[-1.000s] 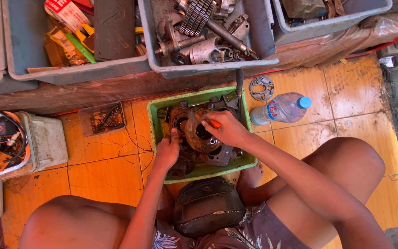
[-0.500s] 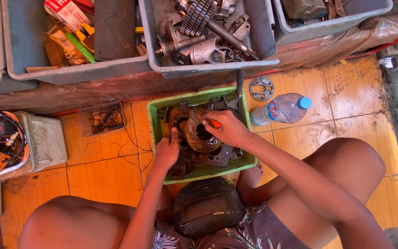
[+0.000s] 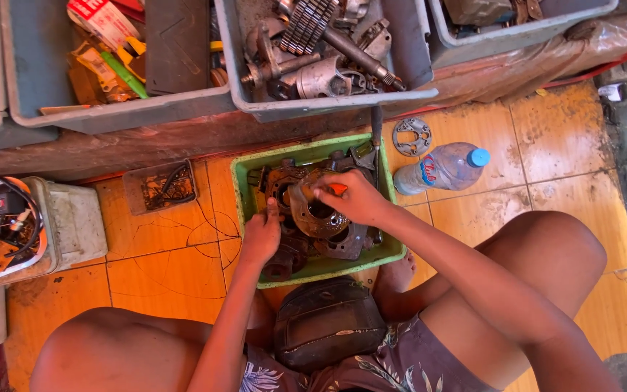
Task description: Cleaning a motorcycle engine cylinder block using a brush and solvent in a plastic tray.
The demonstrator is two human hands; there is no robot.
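Compared with the pictures from a moment earlier, very little has changed: both hands stay in the same place inside the green tray [image 3: 247,190], and only the right hand [image 3: 351,197] has shifted a small amount over the round metal part [image 3: 316,213]. From this I judge that the work on this part is continuing in one spot, with slow and fine movements, not a change of place. The right hand is closed narrowly around a small tool with an orange handle [image 3: 337,189], which shows between the fingers; the tip of the tool is hidden, so I cannot tell exactly where it touches the part. The left hand [image 3: 261,236] rests at the left side of the round metal part, with the fingers half bent and one finger pointing up against it, so it seems to steady the part and not to hold it fully. The round metal part lies in the middle of the green tray, on top of other dark, oily engine pieces [image 3: 342,245]. The tray stands on the orange tiled floor [image 3: 161,254] between the person's knees, and a plastic bottle [image 3: 444,167] with a blue cap lies just beside its right edge.
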